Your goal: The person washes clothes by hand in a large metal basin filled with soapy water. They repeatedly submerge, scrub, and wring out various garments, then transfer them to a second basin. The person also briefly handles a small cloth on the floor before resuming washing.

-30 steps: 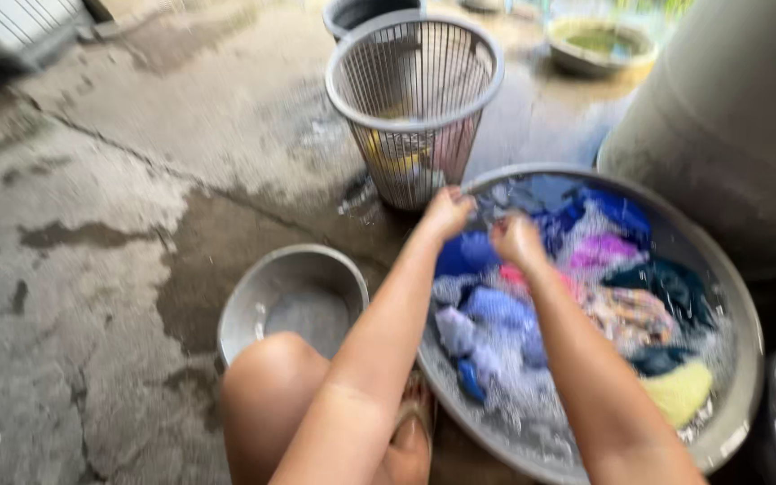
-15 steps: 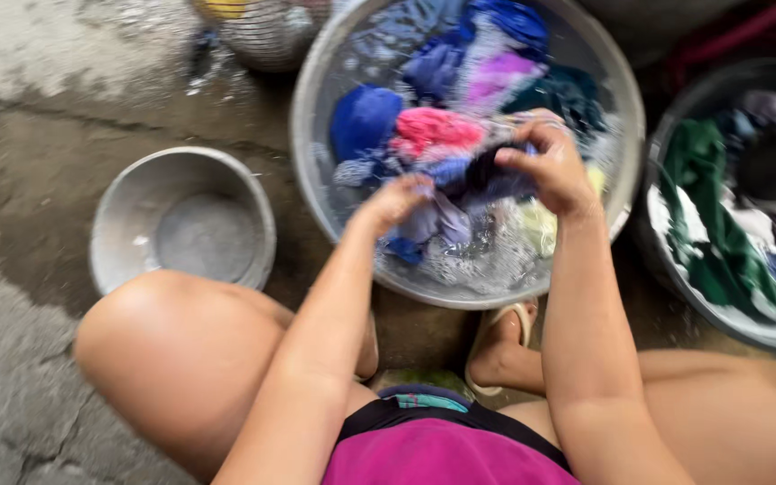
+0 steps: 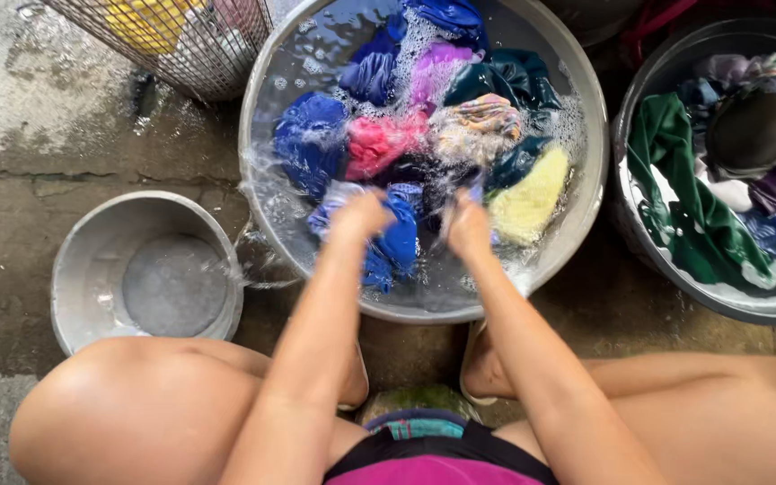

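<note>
A wide metal basin (image 3: 267, 211) of soapy water holds several wet garments: blue, pink, purple, teal and a yellow cloth (image 3: 530, 193). My left hand (image 3: 359, 216) is closed on a blue garment (image 3: 399, 235) at the near side of the basin. My right hand (image 3: 467, 224) is closed on the same wet cloth just to the right, blurred by motion. Water splashes over the basin's left rim.
A smaller metal bowl (image 3: 74, 269) with a little water stands at the left by my knee. A wire basket (image 3: 168, 40) with yellow cloth is at the top left. A dark tub (image 3: 648, 251) of green and other clothes is at the right. Wet concrete floor all around.
The view tipped down and closer to the basin. Both hands came from the far side of the basin to its near side and closed on the blue garment; water now splashes.
</note>
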